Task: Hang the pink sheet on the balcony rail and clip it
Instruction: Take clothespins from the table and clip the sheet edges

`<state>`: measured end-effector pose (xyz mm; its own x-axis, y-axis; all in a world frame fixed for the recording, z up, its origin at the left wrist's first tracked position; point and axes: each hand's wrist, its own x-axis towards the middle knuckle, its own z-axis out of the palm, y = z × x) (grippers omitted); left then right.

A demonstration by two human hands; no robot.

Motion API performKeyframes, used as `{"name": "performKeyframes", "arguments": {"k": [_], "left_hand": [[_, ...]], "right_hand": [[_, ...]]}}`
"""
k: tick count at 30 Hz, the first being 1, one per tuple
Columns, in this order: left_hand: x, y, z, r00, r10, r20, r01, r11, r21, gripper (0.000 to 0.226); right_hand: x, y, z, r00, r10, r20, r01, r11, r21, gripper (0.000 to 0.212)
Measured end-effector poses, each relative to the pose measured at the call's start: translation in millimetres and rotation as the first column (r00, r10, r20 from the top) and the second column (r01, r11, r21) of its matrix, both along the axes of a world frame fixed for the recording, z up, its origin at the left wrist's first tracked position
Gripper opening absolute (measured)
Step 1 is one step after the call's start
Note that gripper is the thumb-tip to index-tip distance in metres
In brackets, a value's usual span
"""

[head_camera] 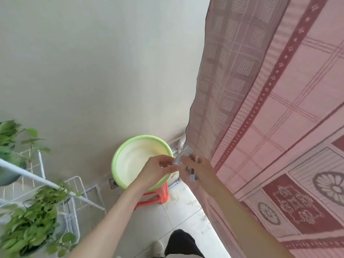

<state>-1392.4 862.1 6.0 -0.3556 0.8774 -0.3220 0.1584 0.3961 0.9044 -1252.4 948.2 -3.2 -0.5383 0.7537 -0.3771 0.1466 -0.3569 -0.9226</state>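
Sheet: pink sheet [279,108] already drapes down the right of the frame.
Hands: our left hand [158,168] pinches one clear clip [181,155]; our right hand [197,168] grasps a bunch of spare clips [192,175].
Advice: we should separate a single clip, then bite it over the fabric and the rail together.
Hidden: rail lies out of frame; the number of clips is too blurred to tell.

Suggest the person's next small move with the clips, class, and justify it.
Probably lift the clear clip, pinched between left hand and right hand, toward the pink sheet: it already hangs, and no clip shows on it.
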Motion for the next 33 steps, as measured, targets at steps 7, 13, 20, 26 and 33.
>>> {"name": "performKeyframes", "arguments": {"k": [7, 13, 20, 26, 33], "left_hand": [[-37.5, 75.4, -10.0, 1.0, -0.026, 0.014, 0.027, 1.0, -0.008, 0.013], [-63.8, 133.2, 0.8, 0.998, -0.061, 0.003, 0.061, 0.998, 0.035, 0.011], [-67.9, 204.1, 14.2, 0.976, -0.216, -0.006, 0.215, 0.967, 0.135, 0.045], [-88.1, 262.7, 20.3, 0.839, -0.543, 0.025, 0.528, 0.825, 0.202, 0.055], [-100.4, 299.6, 38.7, 0.575, -0.816, 0.056, 0.766, 0.562, 0.312, 0.055]], "right_hand": [[-23.0, 69.9, -2.8, 0.979, -0.201, 0.014, 0.202, 0.979, -0.004, 0.017], [-32.5, 99.2, -10.5, 0.96, -0.241, 0.145, 0.227, 0.968, 0.106, 0.018], [-43.6, 103.7, -15.1, 0.909, -0.349, 0.228, 0.325, 0.936, 0.138, 0.027], [-60.7, 101.3, -8.8, 0.832, -0.514, 0.208, 0.49, 0.857, 0.156, 0.026], [-92.3, 101.2, 5.3, 0.74, -0.646, 0.187, 0.593, 0.758, 0.271, 0.021]]}}
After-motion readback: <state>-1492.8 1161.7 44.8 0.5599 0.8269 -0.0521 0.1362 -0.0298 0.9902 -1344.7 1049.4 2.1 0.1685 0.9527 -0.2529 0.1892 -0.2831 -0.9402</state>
